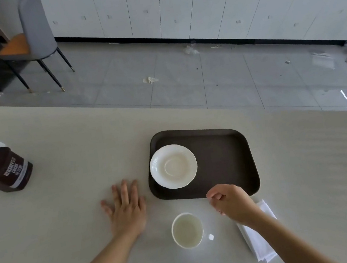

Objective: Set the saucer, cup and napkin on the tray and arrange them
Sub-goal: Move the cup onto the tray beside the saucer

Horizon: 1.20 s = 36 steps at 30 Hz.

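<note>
A dark brown tray lies on the pale table. A white saucer sits in the tray's left half, its edge over the left rim. A white cup stands upright on the table in front of the tray. A folded white napkin lies on the table to the right of the cup, partly under my right forearm. My left hand rests flat on the table left of the tray, fingers spread. My right hand hovers at the tray's near edge with fingers curled and nothing in it.
A dark cocoa tin stands at the far left of the table, on a white sheet. Beyond the table's far edge are a tiled floor, a grey chair and white cabinets.
</note>
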Each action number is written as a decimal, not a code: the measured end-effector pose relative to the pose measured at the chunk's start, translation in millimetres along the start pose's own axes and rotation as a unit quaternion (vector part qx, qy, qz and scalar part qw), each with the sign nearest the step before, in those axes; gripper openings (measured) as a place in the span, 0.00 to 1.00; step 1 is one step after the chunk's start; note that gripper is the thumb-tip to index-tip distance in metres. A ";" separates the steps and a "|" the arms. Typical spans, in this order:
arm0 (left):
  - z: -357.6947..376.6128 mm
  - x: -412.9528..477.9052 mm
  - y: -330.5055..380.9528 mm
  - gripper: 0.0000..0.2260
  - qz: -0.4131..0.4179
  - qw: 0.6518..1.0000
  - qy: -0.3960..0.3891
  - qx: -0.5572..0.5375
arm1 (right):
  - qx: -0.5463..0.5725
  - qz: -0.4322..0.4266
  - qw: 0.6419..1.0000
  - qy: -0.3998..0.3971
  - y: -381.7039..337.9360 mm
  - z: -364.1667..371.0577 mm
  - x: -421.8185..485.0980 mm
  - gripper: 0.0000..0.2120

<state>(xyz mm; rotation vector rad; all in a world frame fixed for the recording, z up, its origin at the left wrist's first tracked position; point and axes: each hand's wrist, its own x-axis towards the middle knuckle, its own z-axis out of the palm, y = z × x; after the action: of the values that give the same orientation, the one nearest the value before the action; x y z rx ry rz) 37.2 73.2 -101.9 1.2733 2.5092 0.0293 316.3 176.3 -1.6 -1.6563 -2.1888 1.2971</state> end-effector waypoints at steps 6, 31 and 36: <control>-0.1 -5.9 2.5 0.26 -0.001 0.999 0.037 0.015 | -0.007 -0.011 0.993 -0.115 7.0 3.0 -31.1 0.17; 2.2 -6.2 2.3 0.24 0.003 0.996 0.085 -0.010 | -0.078 -0.145 0.986 0.002 15.1 38.0 -55.7 0.06; 3.0 -6.6 1.9 0.25 0.010 0.995 0.100 -0.014 | -0.048 -0.127 0.990 0.038 21.2 31.5 -56.2 0.05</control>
<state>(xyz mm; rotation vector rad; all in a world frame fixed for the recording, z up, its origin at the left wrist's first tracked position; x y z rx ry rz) 43.2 68.7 -102.6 1.3454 2.6515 0.2074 337.4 113.1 -13.8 -1.3722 -2.3555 1.0610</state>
